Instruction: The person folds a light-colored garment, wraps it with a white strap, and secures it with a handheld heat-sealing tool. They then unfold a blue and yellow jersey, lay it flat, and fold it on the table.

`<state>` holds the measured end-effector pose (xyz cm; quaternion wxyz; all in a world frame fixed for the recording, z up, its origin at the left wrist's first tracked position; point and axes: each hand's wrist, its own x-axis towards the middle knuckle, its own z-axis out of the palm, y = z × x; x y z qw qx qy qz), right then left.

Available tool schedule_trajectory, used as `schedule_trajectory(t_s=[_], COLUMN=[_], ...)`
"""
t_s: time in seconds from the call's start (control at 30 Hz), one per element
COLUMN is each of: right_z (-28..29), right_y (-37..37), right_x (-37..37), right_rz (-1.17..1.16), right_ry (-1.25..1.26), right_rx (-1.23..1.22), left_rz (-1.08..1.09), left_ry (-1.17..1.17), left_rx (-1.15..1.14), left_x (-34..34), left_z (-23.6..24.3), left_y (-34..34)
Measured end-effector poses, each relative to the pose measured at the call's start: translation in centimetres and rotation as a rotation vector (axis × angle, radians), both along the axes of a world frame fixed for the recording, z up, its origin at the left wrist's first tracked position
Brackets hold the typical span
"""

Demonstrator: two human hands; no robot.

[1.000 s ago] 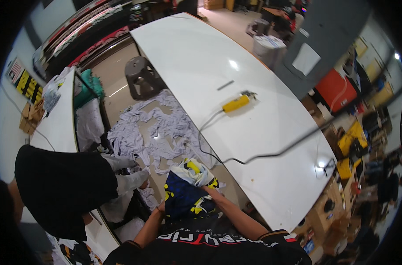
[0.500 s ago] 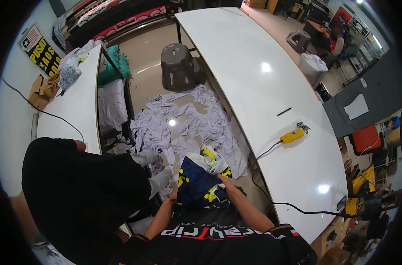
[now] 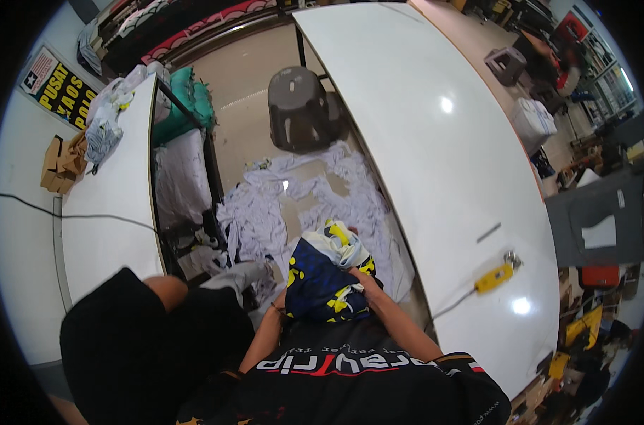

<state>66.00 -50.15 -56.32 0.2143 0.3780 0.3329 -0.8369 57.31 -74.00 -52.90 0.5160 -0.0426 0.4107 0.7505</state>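
A bundle of printed cloth [image 3: 313, 282], navy with yellow and white patches, is held against my front at the lower middle. My left hand [image 3: 279, 304] grips its left edge, most of the fingers tucked behind the fabric. At the right side my right hand [image 3: 364, 279] closes on the same bundle just below its crumpled white top. On the floor just beyond it lies a spread of loose white cloth [image 3: 254, 205].
Close on my left is a person in black [image 3: 152, 340]. White tables flank the aisle, one at right [image 3: 407, 106] and one at left [image 3: 113, 230]. A corded yellow cutting tool [image 3: 493, 278] and a dark pen [image 3: 489, 232] rest on the right one. Grey stools [image 3: 297, 106] stand ahead.
My view has swung a little, shifting the tables and floor in the picture. The person beside me has changed posture, their bent arm now showing more. Both my hands keep hold of the cloth bundle.
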Motion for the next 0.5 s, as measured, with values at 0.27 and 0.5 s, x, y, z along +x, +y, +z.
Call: schedule_trajectory(t_s=[0.27, 0.5], right_z=[1.2, 2.8], right_y=[8.8, 15.5], right_x=[-18.2, -29.6], right_rz=[0.049, -0.133], right_ry=[0.122, 0.214], right_rx=[-0.091, 0.004], left_rz=[0.054, 0.079], left_ry=[-0.015, -0.027], left_rx=[-0.015, 0.069], left_x=[-15.6, -28.4], left_z=[2.5, 3.1], left_y=[8.9, 16.8])
